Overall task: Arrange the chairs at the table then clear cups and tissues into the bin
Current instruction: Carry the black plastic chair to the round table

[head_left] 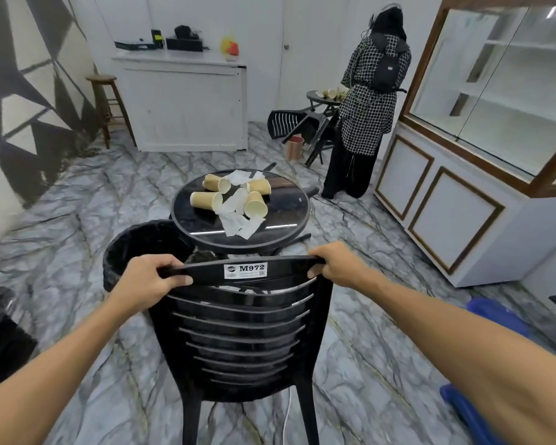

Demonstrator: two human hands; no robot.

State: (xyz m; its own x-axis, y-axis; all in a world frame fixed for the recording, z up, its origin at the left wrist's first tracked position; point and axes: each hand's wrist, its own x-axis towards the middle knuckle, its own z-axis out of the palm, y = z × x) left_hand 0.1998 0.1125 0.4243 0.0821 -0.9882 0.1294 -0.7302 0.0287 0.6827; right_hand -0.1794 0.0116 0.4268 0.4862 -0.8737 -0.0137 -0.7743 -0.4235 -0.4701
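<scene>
**Chair held at the round desk**

Marble-veined floor spreads around the round black desk (289, 220), the landmark. On it lie four tipped paper cups (206, 200) among crumpled tissues (238, 221). Left of the desk stands the black-lined bin (126, 248). Nearest the camera, before the desk, the black plastic chair (241, 335) stands upright; the left hand (148, 281) and right hand (337, 266) both clench its top rail. It looks light, stiff and smooth; that rail seems the best hold.
</scene>
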